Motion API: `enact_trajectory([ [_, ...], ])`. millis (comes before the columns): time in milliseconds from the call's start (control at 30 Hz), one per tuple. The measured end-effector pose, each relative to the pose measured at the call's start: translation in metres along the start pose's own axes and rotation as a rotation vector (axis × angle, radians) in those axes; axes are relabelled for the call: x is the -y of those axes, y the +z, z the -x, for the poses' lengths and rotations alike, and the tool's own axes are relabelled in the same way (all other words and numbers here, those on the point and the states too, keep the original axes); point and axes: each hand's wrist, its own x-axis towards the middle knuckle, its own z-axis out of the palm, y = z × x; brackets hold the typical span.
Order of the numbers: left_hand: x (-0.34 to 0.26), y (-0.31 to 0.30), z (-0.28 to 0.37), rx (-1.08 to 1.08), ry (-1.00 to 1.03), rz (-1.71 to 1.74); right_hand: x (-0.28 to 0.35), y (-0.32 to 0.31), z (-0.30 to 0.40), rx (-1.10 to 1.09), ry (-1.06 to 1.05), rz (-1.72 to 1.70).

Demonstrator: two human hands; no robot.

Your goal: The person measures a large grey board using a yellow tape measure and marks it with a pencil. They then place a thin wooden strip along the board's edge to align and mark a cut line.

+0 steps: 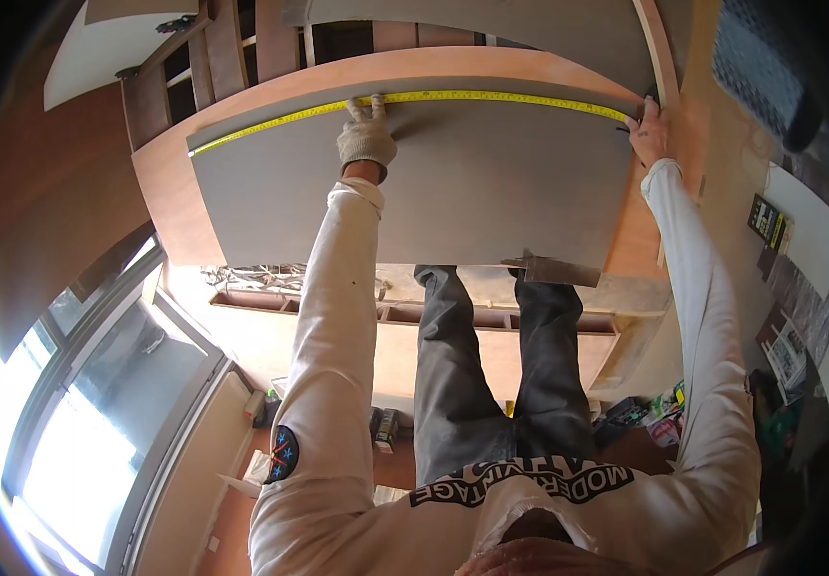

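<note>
A grey sheet panel (486, 187) lies before me on a larger reddish plywood board (173, 209). Along the panel's far edge runs a yellow tape measure blade (501, 96), with its tip at the left corner. My left hand (367, 137), in a pale knitted glove, rests two spread fingers on the blade left of its middle. The other fingers look curled. Bare, my right hand (649, 137) grips the tape measure at the panel's right end; whether its case is inside the hand is hidden.
A dark brown offcut (562, 271) overlaps the panel's near edge. Below is a long divided wooden box (414, 315), near tangled strips (263, 276). Brown slatted pieces (227, 50) lie beyond the board. A curved wooden strip (658, 54) stands far right; a window (119, 432) is left.
</note>
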Motion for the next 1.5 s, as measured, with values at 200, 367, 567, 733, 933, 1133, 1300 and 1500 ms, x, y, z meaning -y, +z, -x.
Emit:
enact_trajectory([
  [200,0.007,-0.005,0.002,0.043,0.022,0.022,0.023,-0.036,0.0,0.244,0.12,0.206],
  [367,0.01,-0.004,-0.006,0.034,0.063,0.033,-0.017,-0.022,0.003,0.216,0.058,0.075],
  [567,0.011,-0.006,0.0,0.051,0.063,0.032,0.023,-0.048,-0.006,0.378,-0.122,0.13],
  [733,0.008,-0.006,0.0,0.044,0.052,0.049,0.08,-0.043,-0.012,0.488,-0.104,0.172],
  [933,0.014,-0.005,-0.002,0.056,0.069,0.02,0.162,-0.015,-0.008,0.477,-0.093,0.092],
  [1133,0.008,-0.007,-0.006,0.067,0.113,0.034,0.24,0.0,0.008,0.283,-0.196,0.004],
  [1300,0.018,0.016,-0.015,-0.084,0.175,0.154,0.273,0.001,0.005,0.335,-0.108,-0.051],
  [1500,-0.004,0.0,-0.012,-0.048,-0.016,0.271,0.265,0.0,0.018,0.188,-0.202,-0.058],
])
